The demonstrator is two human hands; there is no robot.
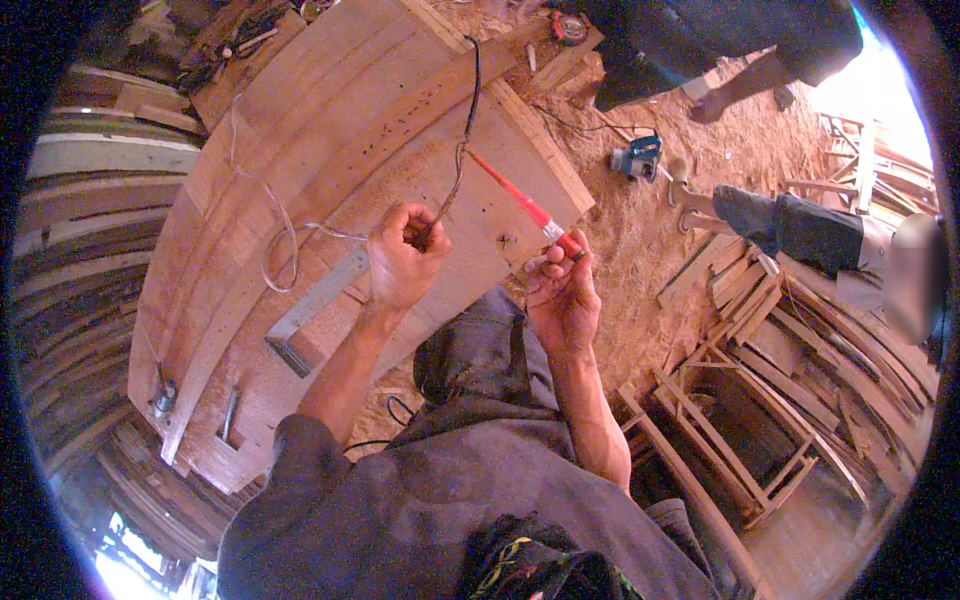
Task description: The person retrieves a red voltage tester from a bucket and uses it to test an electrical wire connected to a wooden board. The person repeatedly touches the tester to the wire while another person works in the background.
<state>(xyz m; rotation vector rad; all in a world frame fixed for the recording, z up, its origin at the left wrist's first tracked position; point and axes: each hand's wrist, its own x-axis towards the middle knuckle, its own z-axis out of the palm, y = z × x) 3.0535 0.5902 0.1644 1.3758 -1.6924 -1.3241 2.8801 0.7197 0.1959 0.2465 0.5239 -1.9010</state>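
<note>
My left hand (408,255) is closed, its fingers pinching a dark electrical cable (473,95) where it meets a pale wire (287,218). That wire loops away to the left over a large wooden panel (440,160). In my right hand (567,300) is a slim red screwdriver (525,203), gripped by its handle end and pointing up and left. Its tip reaches the cable just above my left hand; whether it touches cannot be made out. My fingers hide the pinched part of the cable.
A metal carpenter's square (318,310) lies on the panel, with a metal tool (164,398) at its lower left. Sawdust floor holds a blue power tool (637,157) and tape measure (569,28). Two people are at the upper right and right; wood pieces (735,280) are stacked rightward.
</note>
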